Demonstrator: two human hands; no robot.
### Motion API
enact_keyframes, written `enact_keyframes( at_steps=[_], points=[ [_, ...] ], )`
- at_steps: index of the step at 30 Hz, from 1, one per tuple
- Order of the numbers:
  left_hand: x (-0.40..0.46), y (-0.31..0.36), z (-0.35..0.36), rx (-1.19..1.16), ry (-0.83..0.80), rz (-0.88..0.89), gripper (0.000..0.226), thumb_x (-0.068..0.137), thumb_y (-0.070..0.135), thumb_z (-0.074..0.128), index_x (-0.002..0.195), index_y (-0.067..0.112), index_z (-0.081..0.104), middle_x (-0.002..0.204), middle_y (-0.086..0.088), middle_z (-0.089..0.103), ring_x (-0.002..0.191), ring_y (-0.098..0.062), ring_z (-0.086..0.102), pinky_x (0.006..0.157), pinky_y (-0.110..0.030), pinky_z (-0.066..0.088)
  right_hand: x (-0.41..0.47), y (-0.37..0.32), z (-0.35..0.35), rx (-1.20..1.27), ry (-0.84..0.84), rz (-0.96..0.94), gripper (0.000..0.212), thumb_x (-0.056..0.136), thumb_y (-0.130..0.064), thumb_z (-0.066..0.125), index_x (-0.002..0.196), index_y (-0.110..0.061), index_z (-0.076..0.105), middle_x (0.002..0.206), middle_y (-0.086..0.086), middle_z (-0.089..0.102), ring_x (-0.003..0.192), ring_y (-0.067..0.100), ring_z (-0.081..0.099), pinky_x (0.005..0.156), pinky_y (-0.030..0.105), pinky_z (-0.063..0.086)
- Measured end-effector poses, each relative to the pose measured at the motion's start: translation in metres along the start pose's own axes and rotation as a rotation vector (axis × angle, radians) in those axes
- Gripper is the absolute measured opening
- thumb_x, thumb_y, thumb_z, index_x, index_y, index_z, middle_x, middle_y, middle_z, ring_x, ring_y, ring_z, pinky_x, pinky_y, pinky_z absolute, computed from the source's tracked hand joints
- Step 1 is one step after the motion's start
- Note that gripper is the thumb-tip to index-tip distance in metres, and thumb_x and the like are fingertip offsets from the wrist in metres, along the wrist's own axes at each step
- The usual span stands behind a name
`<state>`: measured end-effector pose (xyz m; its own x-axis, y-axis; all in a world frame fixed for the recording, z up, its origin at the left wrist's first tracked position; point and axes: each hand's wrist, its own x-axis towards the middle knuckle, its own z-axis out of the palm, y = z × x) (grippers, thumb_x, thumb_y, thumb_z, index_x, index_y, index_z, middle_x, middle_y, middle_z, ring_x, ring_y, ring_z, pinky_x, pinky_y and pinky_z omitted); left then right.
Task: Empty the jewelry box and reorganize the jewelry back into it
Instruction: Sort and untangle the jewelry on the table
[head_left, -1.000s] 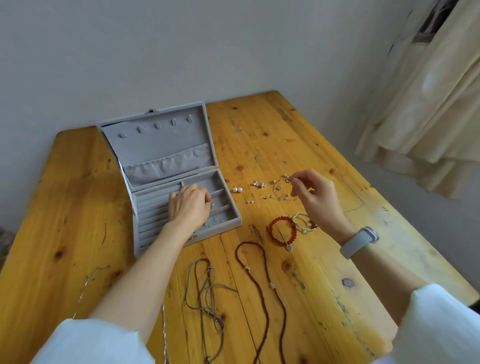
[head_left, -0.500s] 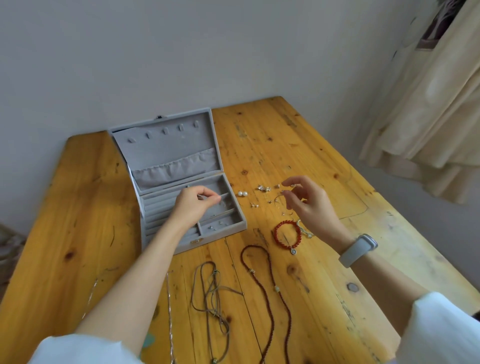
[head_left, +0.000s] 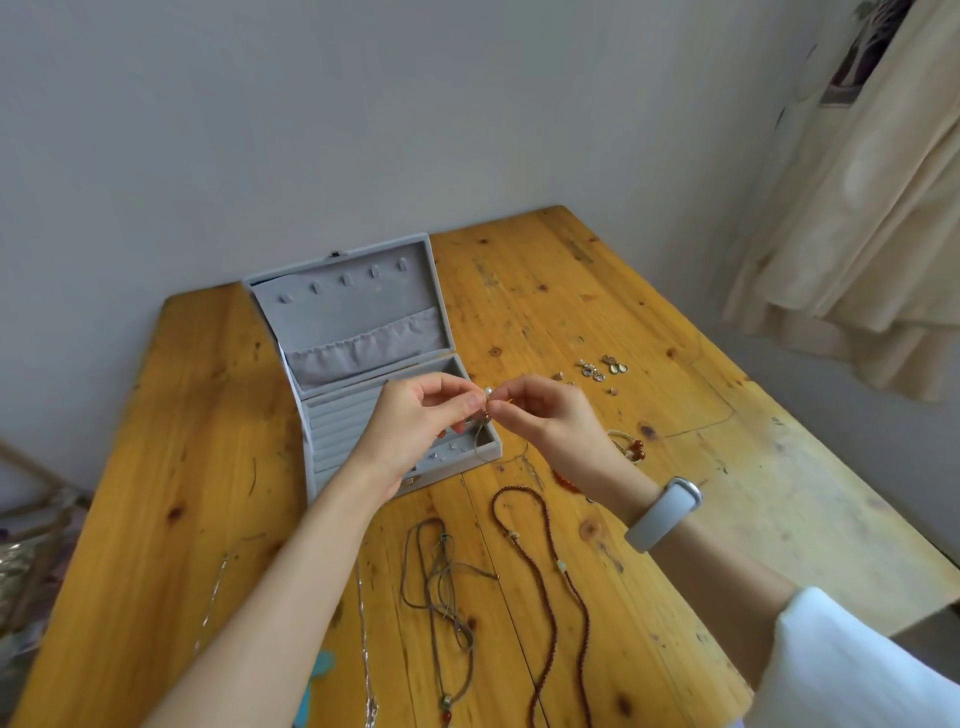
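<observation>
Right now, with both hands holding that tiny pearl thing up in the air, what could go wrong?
1. Both the left hand and the right hand pinch the small pearl piece above the edge of the open jewelry box. It might slip and roll away on the table.
2. The forearms hang over the brown cord necklace and the dark bead necklace. A sleeve could drag or tangle them.

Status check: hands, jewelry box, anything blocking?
Left hand and right hand pinch a small pearl piece above the open jewelry box. Necklaces lie loose on the table. Nothing blocking.
</observation>
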<state>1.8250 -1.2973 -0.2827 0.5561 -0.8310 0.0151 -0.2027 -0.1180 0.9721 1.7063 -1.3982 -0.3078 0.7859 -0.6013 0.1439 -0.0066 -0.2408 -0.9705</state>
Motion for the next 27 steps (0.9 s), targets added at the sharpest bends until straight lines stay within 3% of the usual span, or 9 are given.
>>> enact_keyframes(
  at_steps=[5,9,14,17,21,25,27],
  points=[
    [-0.01,0.001,0.004,0.011,0.021,0.019,0.01,0.083,0.011,0.064,0.079,0.019,0.069,0.063,0.012,0.067,0.055,0.005,0.053,0.055,-0.009,0.043,-0.007,-0.002,0.002,-0.039,-0.02,-0.021,0.009,0.087,-0.018,0.06,0.078,-0.015,0.061,0.066,0.0,0.053,0.057,0.005,0.043,0.054,0.018,0.036],
    [-0.017,-0.002,0.0,-0.023,-0.025,-0.017,0.013,0.084,0.009,0.063,0.087,0.021,0.068,0.064,0.012,0.067,0.06,0.004,0.057,0.058,-0.011,0.044,-0.01,-0.005,-0.006,-0.054,-0.034,0.02,0.014,0.089,-0.015,0.057,0.075,-0.019,0.057,0.061,-0.006,0.048,0.049,0.0,0.038,0.049,0.013,0.032],
    [-0.028,-0.004,-0.007,0.152,-0.174,-0.034,0.02,0.088,0.01,0.059,0.097,0.026,0.066,0.085,0.015,0.067,0.071,0.008,0.058,0.068,-0.01,0.047,-0.012,-0.005,-0.026,-0.027,-0.032,0.088,0.019,0.091,-0.011,0.048,0.073,-0.019,0.051,0.065,-0.003,0.045,0.059,0.012,0.037,0.055,0.024,0.031],
    [-0.034,-0.009,-0.005,0.174,-0.185,-0.053,0.022,0.092,0.011,0.053,0.092,0.028,0.068,0.081,0.009,0.066,0.073,-0.004,0.057,0.076,-0.019,0.049,-0.015,-0.003,-0.036,0.03,-0.009,0.14,0.022,0.09,-0.009,0.046,0.071,-0.017,0.051,0.07,0.001,0.045,0.063,0.014,0.038,0.058,0.026,0.032],
    [-0.04,-0.018,0.01,0.002,-0.069,-0.11,0.023,0.094,0.007,0.047,0.087,0.018,0.066,0.071,0.0,0.057,0.07,-0.01,0.055,0.074,-0.023,0.05,-0.028,0.006,-0.044,0.068,0.014,0.189,0.018,0.09,-0.008,0.048,0.074,-0.015,0.052,0.069,0.001,0.046,0.062,0.013,0.039,0.058,0.023,0.034],
    [-0.045,-0.028,0.034,-0.196,0.135,-0.124,0.023,0.094,0.004,0.047,0.087,0.015,0.065,0.081,-0.004,0.063,0.079,-0.013,0.06,0.079,-0.026,0.051,-0.049,0.018,-0.051,0.044,0.024,0.231,0.017,0.09,-0.01,0.05,0.075,-0.015,0.055,0.068,-0.001,0.049,0.061,0.013,0.041,0.058,0.024,0.035],
    [-0.047,-0.028,0.044,-0.414,0.146,-0.155,0.02,0.093,0.001,0.047,0.091,0.01,0.064,0.083,-0.005,0.063,0.081,-0.014,0.061,0.078,-0.026,0.052,-0.062,0.023,-0.055,0.012,0.008,0.248,0.017,0.091,-0.01,0.049,0.075,-0.014,0.055,0.067,0.001,0.049,0.06,0.012,0.041,0.057,0.023,0.035]
  ],
)
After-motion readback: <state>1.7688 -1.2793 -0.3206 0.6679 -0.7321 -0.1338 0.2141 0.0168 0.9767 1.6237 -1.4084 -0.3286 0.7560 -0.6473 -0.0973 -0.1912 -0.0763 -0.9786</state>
